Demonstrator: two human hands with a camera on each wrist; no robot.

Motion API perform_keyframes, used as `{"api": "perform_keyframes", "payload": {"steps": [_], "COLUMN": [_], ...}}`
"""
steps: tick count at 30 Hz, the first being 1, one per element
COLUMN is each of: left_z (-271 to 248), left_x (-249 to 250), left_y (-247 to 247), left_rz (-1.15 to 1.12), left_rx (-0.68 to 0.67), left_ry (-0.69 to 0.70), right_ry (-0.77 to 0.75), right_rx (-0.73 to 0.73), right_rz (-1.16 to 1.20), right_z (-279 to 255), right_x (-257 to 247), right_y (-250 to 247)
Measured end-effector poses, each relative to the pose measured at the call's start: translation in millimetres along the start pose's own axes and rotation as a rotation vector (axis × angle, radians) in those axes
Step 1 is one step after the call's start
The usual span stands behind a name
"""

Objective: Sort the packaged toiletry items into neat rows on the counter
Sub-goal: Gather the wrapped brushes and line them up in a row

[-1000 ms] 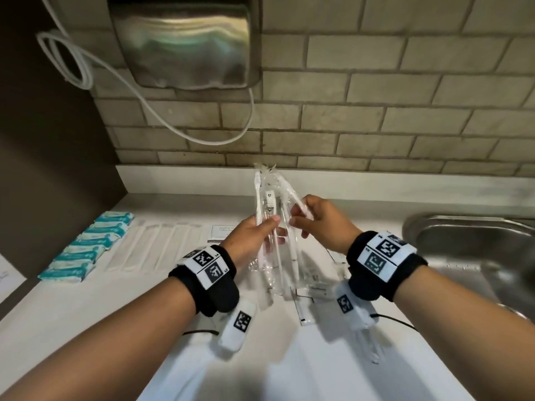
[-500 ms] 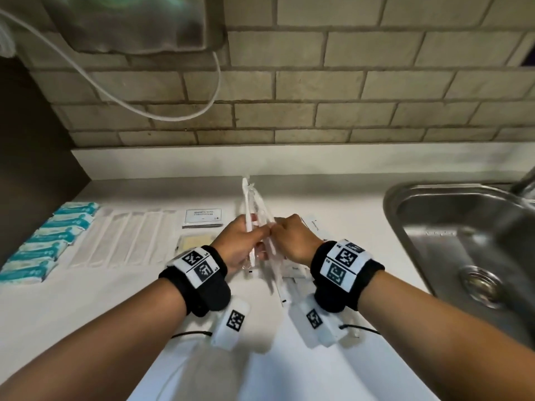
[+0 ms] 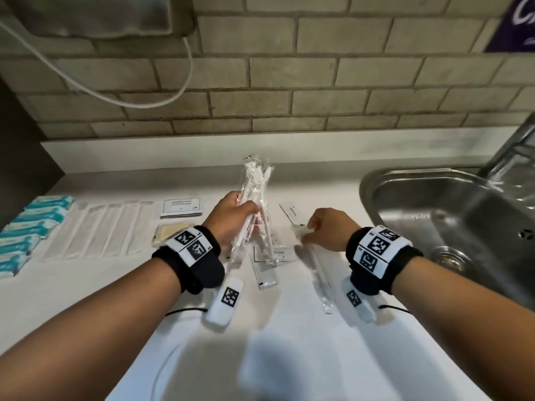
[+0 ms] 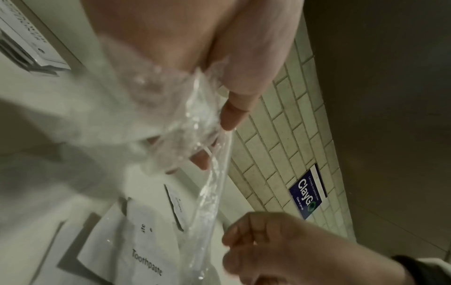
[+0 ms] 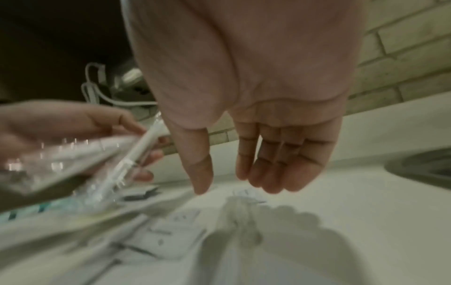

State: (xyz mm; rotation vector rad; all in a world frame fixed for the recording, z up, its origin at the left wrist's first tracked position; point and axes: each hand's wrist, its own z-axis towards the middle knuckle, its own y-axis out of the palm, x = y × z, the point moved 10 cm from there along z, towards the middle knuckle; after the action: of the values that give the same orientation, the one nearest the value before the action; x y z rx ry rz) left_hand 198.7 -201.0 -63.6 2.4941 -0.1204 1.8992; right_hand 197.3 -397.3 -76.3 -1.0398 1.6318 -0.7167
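"Toothpaste" sachets [image 4: 136, 248] on counter [image 3: 289, 342], "ClayGo" sign [image 4: 308, 190] on far wall, left hand [image 3: 234, 215] gripping wrapped toothbrushes [image 3: 256, 192], right hand [image 5: 268, 154] loosely open, empty.

Glossy, crinkled clear plastic is wrapping the toothbrush packets [image 3: 254, 204] gripped in the left hand [image 3: 234, 215]. Just below the grip, matt white paper sachets [image 3: 272, 256] are lying on the smooth, matt white counter [image 3: 289, 328]. Well right of the grip, the brushed-metal sink [image 3: 434, 204] is gleaming.
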Motion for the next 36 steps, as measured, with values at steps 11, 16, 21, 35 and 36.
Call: {"api": "perform_keyframes", "payload": {"steps": [11,16,21,35,36], "left_z": [-23.8,-31.1,-32.8,-55.3,-55.3], "left_x": [-18.1,-21.7,-9.9,-12.1,-11.1], "left_y": [-16.7,-24.3,-33.4,-113.1,-115.3], "left_rz": [-0.065,-0.064,-0.007,0.091,0.096], "left_rx": [0.078,0.084,0.057,0.322,0.329], "left_ry": [-0.058,-0.077,-0.018,0.015,0.018], "right_ry": [0.034,-0.162,-0.262,-0.637,-0.644], "right_rx": [-0.156,-0.020,-0.029,-0.316,-0.308], "right_rz": [0.034,0.413,0.485,-0.319,-0.394], "right_z": [-2.7,1.7,7.2,0.0,1.4], "right_x": [-1.6,-67.3,-109.9,-141.8,-139.7], "right_y": [17.2,-7.4,15.2,99.3,108.0]}}
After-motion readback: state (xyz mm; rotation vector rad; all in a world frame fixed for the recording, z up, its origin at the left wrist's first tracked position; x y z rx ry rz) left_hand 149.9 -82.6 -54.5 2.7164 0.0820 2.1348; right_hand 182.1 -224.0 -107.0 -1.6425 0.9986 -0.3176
